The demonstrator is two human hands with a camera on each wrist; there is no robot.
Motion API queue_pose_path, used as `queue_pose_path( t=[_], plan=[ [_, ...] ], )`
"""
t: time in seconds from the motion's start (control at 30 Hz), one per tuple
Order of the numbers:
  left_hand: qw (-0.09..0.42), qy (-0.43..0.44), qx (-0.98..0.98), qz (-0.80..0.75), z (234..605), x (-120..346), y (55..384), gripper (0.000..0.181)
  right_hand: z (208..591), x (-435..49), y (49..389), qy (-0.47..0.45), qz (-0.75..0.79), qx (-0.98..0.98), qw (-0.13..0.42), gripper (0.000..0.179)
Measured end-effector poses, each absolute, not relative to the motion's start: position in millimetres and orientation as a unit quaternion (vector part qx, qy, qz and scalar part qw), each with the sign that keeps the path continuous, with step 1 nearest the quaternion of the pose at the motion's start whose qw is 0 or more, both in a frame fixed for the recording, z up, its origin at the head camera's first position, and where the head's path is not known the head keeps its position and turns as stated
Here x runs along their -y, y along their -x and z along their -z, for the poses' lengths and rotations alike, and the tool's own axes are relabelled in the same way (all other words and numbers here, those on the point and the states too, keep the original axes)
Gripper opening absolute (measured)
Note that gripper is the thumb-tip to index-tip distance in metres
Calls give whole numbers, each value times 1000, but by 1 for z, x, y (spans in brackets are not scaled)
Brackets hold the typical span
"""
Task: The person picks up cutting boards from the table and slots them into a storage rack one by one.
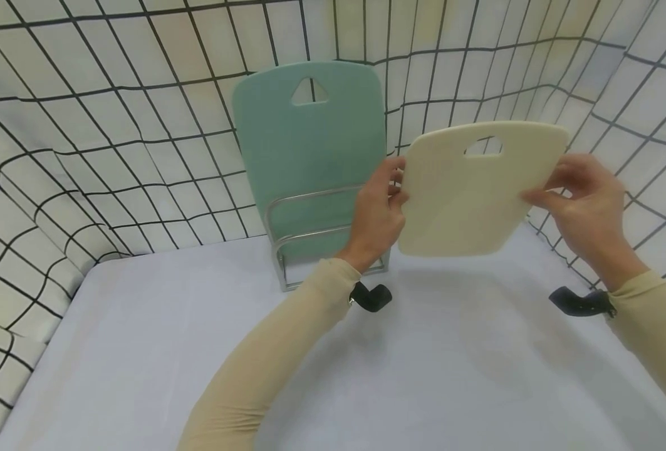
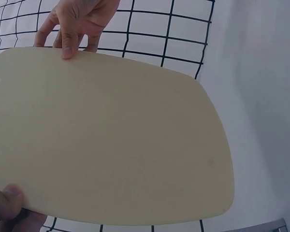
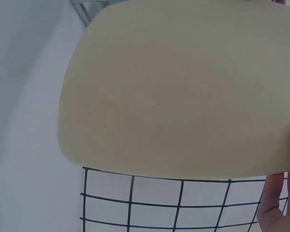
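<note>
A cream cutting board point(image 1: 468, 200) with a rounded triangular handle hole is held up in the air, tilted, its hole at the far upper edge. My left hand point(image 1: 379, 210) grips its left edge, thumb on the near face and fingers behind. Along the opposite edge my right hand point(image 1: 589, 203) pinches the board between thumb and fingers, as the left wrist view also shows. Behind the left hand, a green cutting board point(image 1: 310, 138) stands upright in a metal wire rack point(image 1: 280, 263). The left hand and forearm hide part of the rack.
The rack stands on a white table surface point(image 1: 141, 351) near its back edge. Grid-patterned cloth point(image 1: 158, 144) hangs behind and on both sides. A black wrist camera mount point(image 1: 372, 297) sits on the left wrist, and another point(image 1: 581, 302) on the right.
</note>
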State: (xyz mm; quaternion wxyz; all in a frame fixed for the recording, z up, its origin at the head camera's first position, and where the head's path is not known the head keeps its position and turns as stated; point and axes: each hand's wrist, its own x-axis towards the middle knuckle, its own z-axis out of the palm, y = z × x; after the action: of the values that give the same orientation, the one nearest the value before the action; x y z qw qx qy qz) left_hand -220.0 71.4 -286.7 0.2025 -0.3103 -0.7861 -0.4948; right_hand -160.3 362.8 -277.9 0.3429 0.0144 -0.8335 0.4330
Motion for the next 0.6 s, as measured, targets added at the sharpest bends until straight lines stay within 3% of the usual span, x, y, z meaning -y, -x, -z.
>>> queue_pose_path(
  t=[0.6],
  plan=[
    [197,309,788,495,282,-71,227,45,274,-359,166,-5,-434,834,341,50]
  ],
)
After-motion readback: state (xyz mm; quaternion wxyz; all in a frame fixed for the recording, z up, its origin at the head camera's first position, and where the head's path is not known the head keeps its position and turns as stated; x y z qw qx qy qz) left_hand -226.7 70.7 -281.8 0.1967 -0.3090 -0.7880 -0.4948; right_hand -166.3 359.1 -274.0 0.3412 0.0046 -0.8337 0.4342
